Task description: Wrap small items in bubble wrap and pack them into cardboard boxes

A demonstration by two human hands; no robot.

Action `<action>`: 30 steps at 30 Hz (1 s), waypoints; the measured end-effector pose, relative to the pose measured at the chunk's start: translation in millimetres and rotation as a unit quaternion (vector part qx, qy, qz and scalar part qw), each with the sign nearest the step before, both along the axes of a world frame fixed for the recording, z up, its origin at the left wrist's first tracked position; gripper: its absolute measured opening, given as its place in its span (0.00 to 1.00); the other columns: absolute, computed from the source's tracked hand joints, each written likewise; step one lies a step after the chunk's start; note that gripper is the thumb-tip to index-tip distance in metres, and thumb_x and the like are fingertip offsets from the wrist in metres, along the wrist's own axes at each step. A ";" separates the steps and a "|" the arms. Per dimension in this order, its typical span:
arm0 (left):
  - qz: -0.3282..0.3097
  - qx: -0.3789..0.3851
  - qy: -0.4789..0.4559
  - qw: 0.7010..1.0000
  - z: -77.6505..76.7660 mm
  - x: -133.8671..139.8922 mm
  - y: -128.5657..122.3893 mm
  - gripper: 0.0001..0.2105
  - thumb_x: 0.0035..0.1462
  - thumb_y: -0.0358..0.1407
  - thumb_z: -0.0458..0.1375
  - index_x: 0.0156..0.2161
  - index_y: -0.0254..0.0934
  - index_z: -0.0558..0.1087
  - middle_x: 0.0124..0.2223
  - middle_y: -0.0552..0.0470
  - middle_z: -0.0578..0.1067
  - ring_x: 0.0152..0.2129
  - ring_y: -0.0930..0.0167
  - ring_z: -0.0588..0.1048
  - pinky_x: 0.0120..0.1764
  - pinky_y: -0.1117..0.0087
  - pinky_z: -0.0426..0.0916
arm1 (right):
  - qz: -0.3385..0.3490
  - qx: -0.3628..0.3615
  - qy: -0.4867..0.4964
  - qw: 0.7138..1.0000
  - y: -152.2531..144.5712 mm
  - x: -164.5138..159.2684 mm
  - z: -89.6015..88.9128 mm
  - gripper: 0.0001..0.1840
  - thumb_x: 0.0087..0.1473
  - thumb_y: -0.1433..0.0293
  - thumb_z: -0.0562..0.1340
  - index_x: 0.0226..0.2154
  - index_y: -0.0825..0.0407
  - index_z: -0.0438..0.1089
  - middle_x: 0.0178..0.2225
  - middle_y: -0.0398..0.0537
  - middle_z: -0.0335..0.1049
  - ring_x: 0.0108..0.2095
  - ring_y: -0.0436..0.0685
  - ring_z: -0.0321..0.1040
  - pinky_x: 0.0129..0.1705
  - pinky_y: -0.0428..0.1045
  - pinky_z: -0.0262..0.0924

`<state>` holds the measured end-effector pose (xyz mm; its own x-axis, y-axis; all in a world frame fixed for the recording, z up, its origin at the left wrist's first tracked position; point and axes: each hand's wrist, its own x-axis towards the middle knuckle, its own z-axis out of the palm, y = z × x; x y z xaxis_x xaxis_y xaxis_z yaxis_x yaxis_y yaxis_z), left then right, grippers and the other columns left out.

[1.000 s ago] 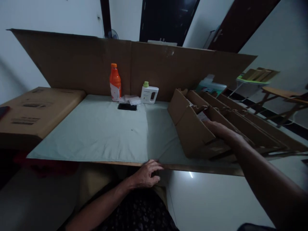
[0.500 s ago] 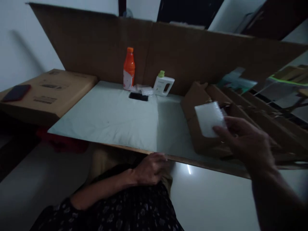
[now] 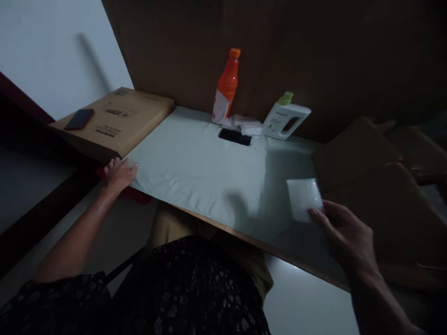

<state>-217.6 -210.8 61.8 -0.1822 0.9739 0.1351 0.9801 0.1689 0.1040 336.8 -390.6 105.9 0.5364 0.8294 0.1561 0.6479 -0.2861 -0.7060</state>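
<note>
Between the thumb and fingers of my right hand (image 3: 349, 232) is a flat, square, whitish packet that looks like bubble wrap (image 3: 304, 200), held over the right part of the cloth-covered table (image 3: 195, 163). Whatever may be inside the packet cannot be made out. My left hand (image 3: 120, 174) rests at the table's front left corner, its fingers apart and holding nothing, close to a flat cardboard box (image 3: 139, 116). Several similar clear-wrapped packets (image 3: 249, 126) lie at the back of the table, behind a black flat object (image 3: 234, 137).
An orange bottle (image 3: 226, 88) and a white jug with a green cap (image 3: 286, 118) stand against a tall cardboard panel (image 3: 167, 51). A dark phone-like object (image 3: 79, 119) lies on the flat box. At the right stands an open cardboard holder (image 3: 359, 153).
My left hand has moved from the front edge near my lap to the left corner. My right hand has brought the packet from the cardboard holder over the table. The view has turned left and down.
</note>
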 end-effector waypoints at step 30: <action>-0.135 0.050 -0.097 0.985 -36.7 71.9 -10.9 0.18 0.61 0.39 0.50 0.49 0.31 0.74 0.54 0.35 0.75 0.54 0.56 0.72 0.58 0.54 0.63 | 0.148 -0.062 0.131 0.978 50.7 -21.6 -49.3 0.17 0.45 0.57 0.64 0.32 0.54 0.75 0.27 0.44 0.73 0.30 0.54 0.67 0.31 0.47 0.59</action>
<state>-145.7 -221.7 25.0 0.0504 0.9739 0.2214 0.9481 -0.1163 0.2959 315.3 -339.9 56.6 0.2784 0.9582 -0.0654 0.5171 -0.2069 -0.8305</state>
